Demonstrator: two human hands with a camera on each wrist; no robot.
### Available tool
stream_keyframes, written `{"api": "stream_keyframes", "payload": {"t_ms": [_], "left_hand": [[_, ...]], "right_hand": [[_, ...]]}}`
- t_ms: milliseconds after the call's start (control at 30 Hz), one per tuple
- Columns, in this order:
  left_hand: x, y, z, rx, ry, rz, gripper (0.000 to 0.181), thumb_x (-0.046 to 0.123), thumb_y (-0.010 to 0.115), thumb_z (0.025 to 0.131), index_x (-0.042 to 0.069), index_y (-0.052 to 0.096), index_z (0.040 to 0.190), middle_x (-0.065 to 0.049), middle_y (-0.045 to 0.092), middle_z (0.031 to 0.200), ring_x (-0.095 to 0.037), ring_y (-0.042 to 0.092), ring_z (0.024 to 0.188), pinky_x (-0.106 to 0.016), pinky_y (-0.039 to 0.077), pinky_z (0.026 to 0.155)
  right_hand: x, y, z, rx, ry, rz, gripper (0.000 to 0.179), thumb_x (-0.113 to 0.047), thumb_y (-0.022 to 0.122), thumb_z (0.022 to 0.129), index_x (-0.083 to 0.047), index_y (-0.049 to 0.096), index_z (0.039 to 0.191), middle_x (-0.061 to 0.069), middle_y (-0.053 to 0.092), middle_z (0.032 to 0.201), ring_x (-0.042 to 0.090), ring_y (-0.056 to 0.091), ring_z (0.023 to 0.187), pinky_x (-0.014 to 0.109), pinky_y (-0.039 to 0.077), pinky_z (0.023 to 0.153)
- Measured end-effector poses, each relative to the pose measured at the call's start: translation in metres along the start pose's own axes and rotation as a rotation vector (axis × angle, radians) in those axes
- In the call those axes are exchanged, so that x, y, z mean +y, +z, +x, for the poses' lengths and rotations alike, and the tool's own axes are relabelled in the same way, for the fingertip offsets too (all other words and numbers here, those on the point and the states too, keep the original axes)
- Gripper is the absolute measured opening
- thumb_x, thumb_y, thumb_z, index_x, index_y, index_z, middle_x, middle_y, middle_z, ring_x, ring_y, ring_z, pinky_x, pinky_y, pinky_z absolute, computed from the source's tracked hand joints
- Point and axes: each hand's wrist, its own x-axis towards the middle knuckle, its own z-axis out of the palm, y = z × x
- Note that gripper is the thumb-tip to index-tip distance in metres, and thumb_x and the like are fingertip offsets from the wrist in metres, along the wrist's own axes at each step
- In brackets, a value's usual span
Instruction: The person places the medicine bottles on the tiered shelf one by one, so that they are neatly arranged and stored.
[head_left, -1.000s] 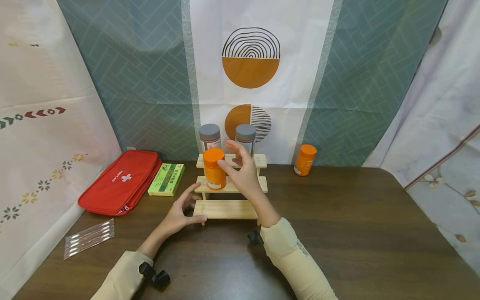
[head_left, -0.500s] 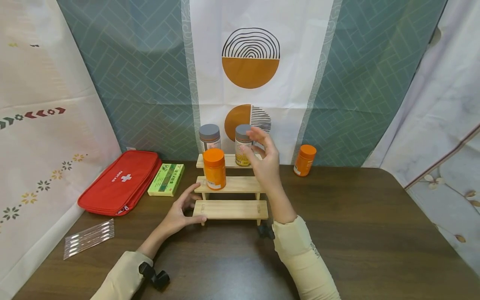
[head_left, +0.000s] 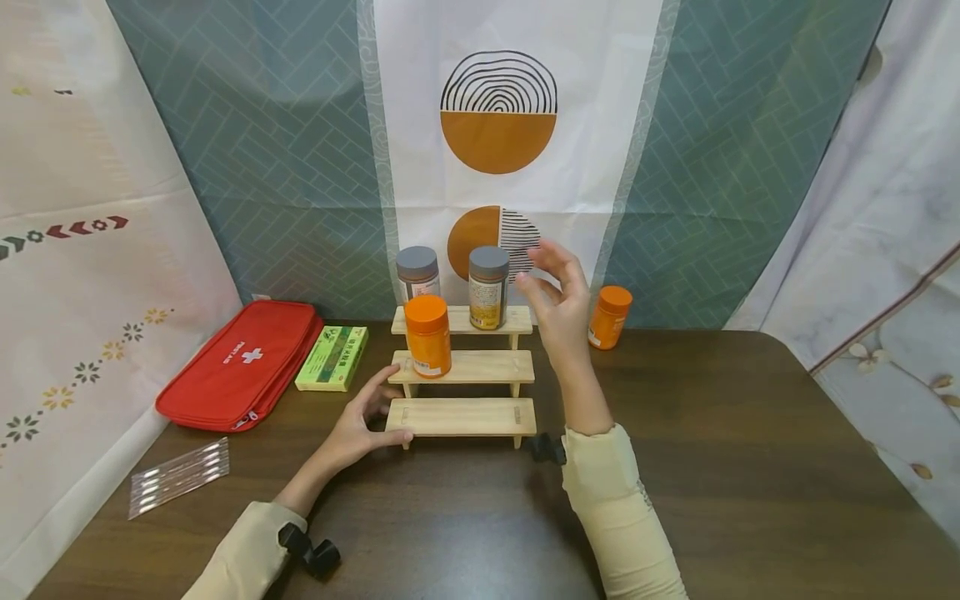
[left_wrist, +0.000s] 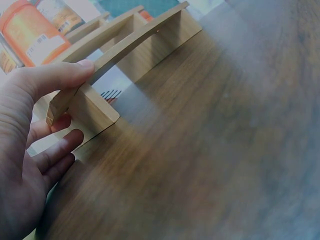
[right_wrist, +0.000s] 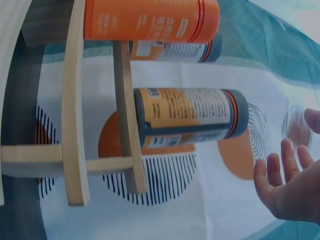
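Observation:
A three-step wooden display stand point(head_left: 461, 417) stands on the table. My left hand point(head_left: 356, 427) grips its left end; the thumb point(left_wrist: 75, 74) lies on the lowest step and the other fingers curl under and beside it. An orange bottle point(head_left: 428, 337) stands at the left of the middle step. On the top step are two grey-lidded bottles, the right one point(head_left: 488, 287) in full view and the left one point(head_left: 417, 273) partly hidden behind the orange bottle. My right hand point(head_left: 564, 308) is raised right of the top step, holding nothing, its fingers loosely bent and apart from the bottles.
Another orange bottle point(head_left: 610, 318) stands on the table point(head_left: 712, 467) at the back right, close behind my right hand. To the left lie a red first-aid pouch point(head_left: 225, 367), a green and yellow box point(head_left: 332, 358) and a clear packet of cotton swabs point(head_left: 180, 477). Patterned cloth hangs behind.
My right hand has moved right, from beside the orange bottle on the middle step past the right grey-lidded bottle. My left hand has stayed on the stand.

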Motion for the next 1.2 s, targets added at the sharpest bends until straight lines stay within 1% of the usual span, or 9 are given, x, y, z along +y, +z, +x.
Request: {"api": "stream_keyframes", "payload": {"t_ms": [100, 200, 267, 367, 467, 633, 867, 1100, 1200], "left_hand": [[0.0, -0.001, 0.001, 0.004, -0.002, 0.001, 0.093, 0.005, 0.082, 0.074, 0.017, 0.031, 0.151, -0.02, 0.06, 0.116, -0.008, 0.063, 0.088, -0.024, 0.049, 0.083], [-0.001, -0.002, 0.001, 0.007, 0.003, 0.001, 0.094, 0.004, 0.082, 0.074, 0.016, 0.031, 0.151, -0.02, 0.06, 0.116, -0.008, 0.063, 0.087, -0.024, 0.049, 0.082], [-0.002, -0.002, 0.0, 0.008, 0.006, 0.0, 0.093, 0.004, 0.082, 0.074, 0.015, 0.031, 0.151, -0.02, 0.059, 0.115, -0.008, 0.063, 0.087, -0.024, 0.049, 0.082], [-0.003, -0.001, 0.0, 0.002, 0.005, -0.005, 0.093, 0.004, 0.082, 0.074, 0.014, 0.03, 0.152, -0.021, 0.059, 0.116, -0.008, 0.064, 0.086, -0.024, 0.049, 0.082], [-0.002, 0.0, -0.001, -0.001, -0.001, -0.015, 0.093, 0.004, 0.082, 0.074, 0.015, 0.03, 0.152, -0.022, 0.06, 0.116, -0.009, 0.064, 0.086, -0.025, 0.049, 0.082], [-0.002, 0.002, 0.0, -0.004, 0.001, -0.023, 0.093, 0.005, 0.082, 0.075, 0.015, 0.031, 0.152, -0.022, 0.06, 0.117, -0.009, 0.064, 0.088, -0.025, 0.049, 0.083], [-0.001, 0.002, -0.003, -0.011, -0.009, -0.024, 0.093, 0.006, 0.082, 0.074, 0.016, 0.031, 0.152, -0.022, 0.06, 0.117, -0.009, 0.064, 0.089, -0.025, 0.049, 0.082], [0.0, 0.002, -0.002, -0.009, 0.005, -0.032, 0.093, 0.005, 0.082, 0.074, 0.015, 0.03, 0.152, -0.022, 0.059, 0.117, -0.008, 0.064, 0.088, -0.025, 0.049, 0.082], [0.0, 0.0, -0.001, -0.006, 0.01, -0.037, 0.093, 0.004, 0.081, 0.074, 0.014, 0.03, 0.152, -0.023, 0.059, 0.117, -0.008, 0.064, 0.088, -0.025, 0.049, 0.082]], "right_hand": [[0.001, -0.003, 0.005, 0.012, 0.005, -0.008, 0.048, 0.003, 0.064, 0.087, 0.005, 0.05, 0.133, 0.019, 0.06, 0.122, 0.028, 0.055, 0.117, 0.032, 0.046, 0.098], [0.004, -0.009, 0.01, 0.029, 0.026, -0.009, 0.049, 0.003, 0.065, 0.087, 0.006, 0.049, 0.134, 0.022, 0.058, 0.124, 0.025, 0.054, 0.116, 0.026, 0.046, 0.096], [0.006, -0.014, 0.013, 0.052, 0.048, -0.008, 0.049, 0.003, 0.065, 0.087, 0.005, 0.05, 0.133, 0.019, 0.06, 0.123, 0.019, 0.055, 0.113, 0.023, 0.046, 0.094], [0.008, -0.023, 0.016, 0.104, 0.078, -0.013, 0.048, 0.003, 0.066, 0.087, 0.002, 0.051, 0.133, 0.005, 0.064, 0.115, 0.01, 0.055, 0.109, 0.021, 0.047, 0.093], [0.01, -0.034, 0.02, 0.146, 0.094, -0.027, 0.047, 0.001, 0.066, 0.088, -0.002, 0.053, 0.132, -0.007, 0.063, 0.111, 0.01, 0.055, 0.11, 0.021, 0.048, 0.093], [0.015, -0.052, 0.025, 0.172, 0.108, -0.06, 0.045, -0.005, 0.066, 0.09, -0.007, 0.053, 0.133, -0.007, 0.062, 0.114, 0.019, 0.051, 0.117, 0.024, 0.046, 0.094], [0.022, -0.071, 0.028, 0.188, 0.146, -0.106, 0.046, -0.01, 0.066, 0.091, -0.007, 0.052, 0.134, -0.006, 0.061, 0.116, 0.014, 0.05, 0.117, 0.029, 0.043, 0.102], [0.029, -0.085, 0.033, 0.2, 0.151, -0.114, 0.047, -0.009, 0.067, 0.091, -0.004, 0.051, 0.134, -0.005, 0.06, 0.115, 0.026, 0.048, 0.123, 0.029, 0.045, 0.103], [0.034, -0.09, 0.036, 0.211, 0.158, -0.131, 0.047, -0.008, 0.067, 0.091, -0.004, 0.051, 0.134, -0.009, 0.06, 0.111, 0.024, 0.049, 0.121, 0.029, 0.046, 0.102]]}}
